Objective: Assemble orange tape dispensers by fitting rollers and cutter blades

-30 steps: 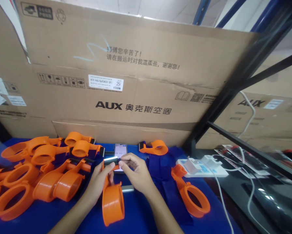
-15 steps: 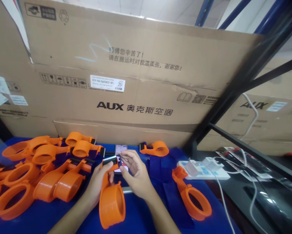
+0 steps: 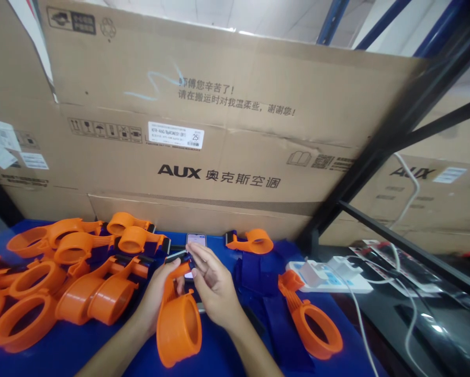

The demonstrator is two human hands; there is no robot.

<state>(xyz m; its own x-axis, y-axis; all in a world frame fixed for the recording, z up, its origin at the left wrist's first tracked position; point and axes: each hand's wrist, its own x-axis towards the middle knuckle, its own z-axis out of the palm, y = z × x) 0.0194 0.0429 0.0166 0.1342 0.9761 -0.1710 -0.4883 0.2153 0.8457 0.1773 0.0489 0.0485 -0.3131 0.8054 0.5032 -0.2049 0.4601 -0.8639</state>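
Note:
An orange tape dispenser [image 3: 179,329] with a toothed metal blade hangs ring-down between my hands. My left hand [image 3: 156,290] is closed around its neck, the thumb lying beside the black blade head. The fingers and thumb of my right hand [image 3: 215,285] pinch the right end of that head, where a small dark piece shows; its shape is partly covered by the fingertips. Behind my hands a phone [image 3: 196,240] with a lit screen lies on the blue table surface [image 3: 223,356], half hidden.
Several orange tape dispensers [image 3: 111,298] crowd the left side. Another dispenser [image 3: 258,241] lies at the back, and one more [image 3: 317,330] at the right, near dark blue strips [image 3: 284,324]. A white power strip [image 3: 329,277] with cables sits by the black rack post. A large cardboard box [image 3: 219,131] stands behind.
My right fingers have shifted slightly left and closed in on the blade end. The dispenser in my left hand has turned a little. The whole view has drifted slightly.

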